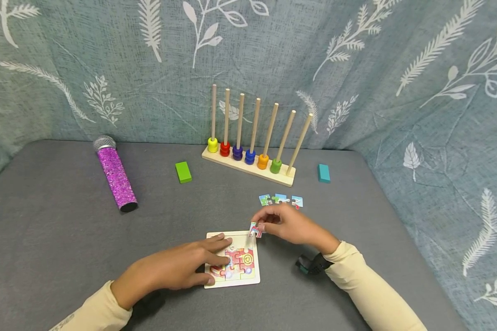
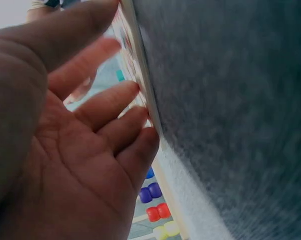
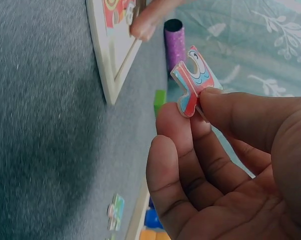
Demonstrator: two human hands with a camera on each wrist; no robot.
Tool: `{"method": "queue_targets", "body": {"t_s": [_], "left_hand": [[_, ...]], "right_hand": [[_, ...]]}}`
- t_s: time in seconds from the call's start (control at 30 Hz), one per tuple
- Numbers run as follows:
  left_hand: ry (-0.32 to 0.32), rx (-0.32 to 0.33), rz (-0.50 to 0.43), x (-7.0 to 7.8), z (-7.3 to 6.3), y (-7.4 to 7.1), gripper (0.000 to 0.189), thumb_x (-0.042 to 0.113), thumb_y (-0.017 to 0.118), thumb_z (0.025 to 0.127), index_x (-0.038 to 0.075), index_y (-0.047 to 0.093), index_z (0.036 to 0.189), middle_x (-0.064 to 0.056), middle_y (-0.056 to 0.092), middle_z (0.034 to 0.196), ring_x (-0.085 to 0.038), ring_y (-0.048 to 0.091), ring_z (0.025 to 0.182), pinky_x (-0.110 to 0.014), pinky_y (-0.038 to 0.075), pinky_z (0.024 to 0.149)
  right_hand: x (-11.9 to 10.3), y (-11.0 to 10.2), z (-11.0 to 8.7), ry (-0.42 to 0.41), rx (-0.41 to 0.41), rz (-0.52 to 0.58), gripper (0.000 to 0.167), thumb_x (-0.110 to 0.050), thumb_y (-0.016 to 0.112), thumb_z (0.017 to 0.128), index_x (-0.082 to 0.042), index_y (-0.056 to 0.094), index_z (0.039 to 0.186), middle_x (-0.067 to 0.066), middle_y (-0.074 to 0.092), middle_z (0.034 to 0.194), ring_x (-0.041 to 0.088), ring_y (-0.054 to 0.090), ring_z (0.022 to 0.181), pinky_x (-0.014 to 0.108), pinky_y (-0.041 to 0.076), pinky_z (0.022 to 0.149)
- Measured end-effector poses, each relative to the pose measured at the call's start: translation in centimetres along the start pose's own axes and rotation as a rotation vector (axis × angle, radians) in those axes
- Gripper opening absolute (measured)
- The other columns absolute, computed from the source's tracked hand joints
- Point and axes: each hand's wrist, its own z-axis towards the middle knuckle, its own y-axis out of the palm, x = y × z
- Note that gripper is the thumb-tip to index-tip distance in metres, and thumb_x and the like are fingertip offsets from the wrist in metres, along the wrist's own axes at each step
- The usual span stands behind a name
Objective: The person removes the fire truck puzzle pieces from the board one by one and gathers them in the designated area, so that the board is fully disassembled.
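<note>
A wooden puzzle tray (image 1: 233,285) lies on the grey table with several joined pieces (image 1: 240,264) in its lower part; its upper part shows bare wood. My left hand (image 1: 182,264) rests on the tray's left side with fingers spread, fingertips at the frame and on the pieces. Above the tray's upper right corner, my right hand (image 1: 291,225) pinches a red, blue and white puzzle piece (image 3: 198,80) between thumb and fingers. Beyond that hand lie 3 loose puzzle pieces (image 1: 280,198) in a row.
A wooden peg stand (image 1: 248,168) with coloured beads stands at the back. A purple glittery microphone (image 1: 117,177) lies at the left. On the table are a green block (image 1: 183,172) and a teal block (image 1: 324,173). A patterned curtain (image 1: 149,92) hangs behind.
</note>
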Motion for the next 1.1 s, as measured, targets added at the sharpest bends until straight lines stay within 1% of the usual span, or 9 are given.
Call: {"method": "queue_targets", "body": {"t_s": [0.1, 0.2, 0.4, 0.5, 0.63, 0.73, 0.77, 0.9, 1.1], "left_hand": [[0.005, -0.010, 0.010, 0.0, 0.0, -0.1, 0.041, 0.016, 0.071, 0.089, 0.012, 0.065, 0.129, -0.014, 0.041, 0.149, -0.032, 0.033, 0.139, -0.045, 0.037, 0.106], [0.003, -0.013, 0.016, -0.1, -0.1, -0.2, 0.041, 0.016, 0.071, 0.089, 0.013, 0.065, 0.129, -0.012, 0.041, 0.149, -0.031, 0.033, 0.140, -0.046, 0.037, 0.106], [-0.004, -0.012, 0.010, -0.1, -0.1, -0.2, 0.042, 0.018, 0.071, 0.089, 0.013, 0.064, 0.131, -0.009, 0.041, 0.150, -0.029, 0.032, 0.140, -0.047, 0.037, 0.105], [-0.008, -0.009, 0.018, -0.1, -0.1, -0.1, 0.042, 0.018, 0.071, 0.089, 0.013, 0.064, 0.130, -0.009, 0.041, 0.150, -0.028, 0.033, 0.140, -0.047, 0.038, 0.105], [-0.013, -0.008, 0.030, -0.1, -0.2, -0.1, 0.042, 0.018, 0.071, 0.089, 0.014, 0.064, 0.130, -0.010, 0.041, 0.150, -0.028, 0.035, 0.139, -0.048, 0.038, 0.105], [-0.015, -0.016, 0.026, -0.2, -0.2, 0.0, 0.042, 0.019, 0.071, 0.089, 0.015, 0.064, 0.131, -0.009, 0.041, 0.150, -0.028, 0.035, 0.139, -0.050, 0.037, 0.105], [-0.016, -0.018, 0.022, -0.2, -0.2, 0.0, 0.042, 0.019, 0.070, 0.090, 0.015, 0.064, 0.131, -0.008, 0.041, 0.150, -0.028, 0.034, 0.139, -0.051, 0.037, 0.105], [-0.021, -0.023, 0.014, -0.2, -0.2, -0.1, 0.042, 0.020, 0.070, 0.090, 0.016, 0.064, 0.131, -0.007, 0.040, 0.151, -0.028, 0.033, 0.140, -0.053, 0.035, 0.105], [-0.012, -0.020, 0.019, -0.1, -0.2, -0.2, 0.041, 0.019, 0.071, 0.089, 0.015, 0.065, 0.130, -0.008, 0.041, 0.150, -0.028, 0.035, 0.139, -0.049, 0.035, 0.107]], "right_hand": [[0.2, -0.2, 0.0, 0.001, 0.011, -0.003, 0.017, 0.000, 0.061, 0.094, -0.001, 0.071, 0.107, 0.003, 0.070, 0.098, 0.009, 0.059, 0.080, 0.027, 0.051, 0.068], [0.5, -0.6, 0.0, 0.004, 0.027, -0.005, 0.017, 0.001, 0.063, 0.093, -0.001, 0.073, 0.107, 0.005, 0.070, 0.100, 0.009, 0.061, 0.082, 0.027, 0.052, 0.068], [1.7, -1.2, 0.3, 0.042, 0.055, -0.006, 0.018, 0.000, 0.062, 0.093, 0.000, 0.071, 0.108, 0.003, 0.069, 0.093, 0.011, 0.061, 0.078, 0.026, 0.051, 0.065], [2.1, -1.5, 0.4, 0.034, 0.064, -0.006, 0.017, 0.000, 0.061, 0.093, 0.000, 0.071, 0.107, 0.000, 0.069, 0.089, 0.010, 0.062, 0.077, 0.026, 0.051, 0.065], [2.6, -2.0, 0.4, -0.009, 0.079, 0.007, 0.016, 0.002, 0.061, 0.092, 0.003, 0.071, 0.104, 0.002, 0.070, 0.090, 0.010, 0.063, 0.079, 0.026, 0.052, 0.067], [2.8, -2.3, 0.4, 0.017, 0.085, 0.030, 0.016, 0.003, 0.061, 0.092, 0.004, 0.072, 0.104, 0.007, 0.071, 0.094, 0.011, 0.064, 0.081, 0.027, 0.052, 0.068], [2.8, -2.5, 0.4, 0.041, 0.087, 0.037, 0.016, 0.003, 0.062, 0.092, 0.004, 0.072, 0.104, 0.008, 0.071, 0.095, 0.011, 0.064, 0.081, 0.026, 0.052, 0.068], [3.3, -2.8, 0.6, 0.082, 0.087, 0.017, 0.016, 0.002, 0.064, 0.091, 0.004, 0.073, 0.103, 0.012, 0.072, 0.097, 0.013, 0.063, 0.081, 0.025, 0.051, 0.068], [4.2, -3.1, 0.7, 0.106, 0.079, -0.013, 0.016, 0.002, 0.064, 0.091, 0.002, 0.074, 0.103, 0.009, 0.071, 0.095, 0.011, 0.062, 0.080, 0.024, 0.050, 0.068]]}}
